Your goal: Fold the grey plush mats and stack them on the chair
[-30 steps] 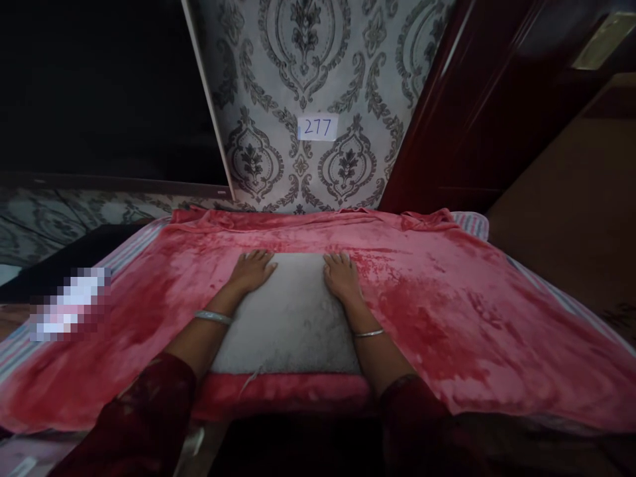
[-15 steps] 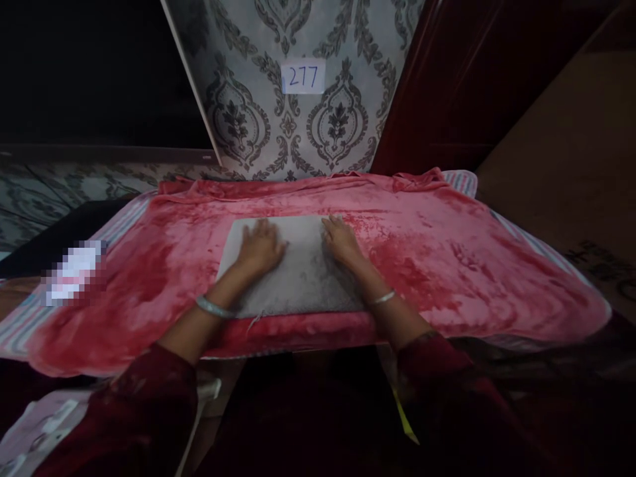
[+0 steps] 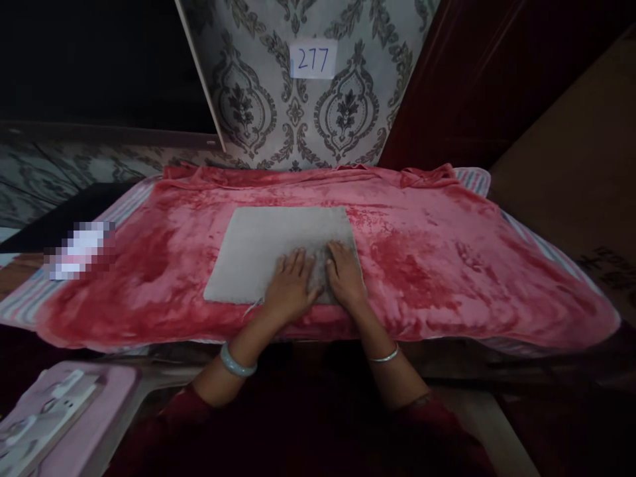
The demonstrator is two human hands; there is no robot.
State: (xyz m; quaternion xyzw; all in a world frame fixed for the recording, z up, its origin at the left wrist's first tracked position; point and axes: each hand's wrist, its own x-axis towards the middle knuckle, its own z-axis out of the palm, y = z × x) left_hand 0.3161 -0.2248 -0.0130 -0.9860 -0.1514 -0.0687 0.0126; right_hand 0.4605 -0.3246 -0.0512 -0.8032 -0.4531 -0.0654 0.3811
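Note:
A grey rectangular cloth [image 3: 258, 245] lies flat on a red and pink plush blanket [image 3: 427, 258]. My left hand [image 3: 292, 281] rests palm down on the cloth's lower right part, fingers stretched out. Close beside it, my right hand [image 3: 345, 273] lies flat along the cloth's right edge, fingers extended. Neither hand grips anything. A few loose threads [image 3: 253, 307] stick out from the cloth's near edge. A pale bangle [image 3: 237, 361] circles my left wrist, and a thin silver one [image 3: 385, 356] my right.
Striped fabric [image 3: 30, 301] shows under the blanket's edges. A large dark screen [image 3: 99, 66] stands at the back left, by patterned wallpaper bearing a "277" paper [image 3: 313, 59]. On the right are a dark red panel [image 3: 457, 86] and brown board [image 3: 571, 146]. A pink stool [image 3: 106, 404] holds a white object.
Both hands have slid toward me across the cloth, and the left has also moved right, closer to the right hand. The cloth's left side is now uncovered. The camera view has shifted slightly.

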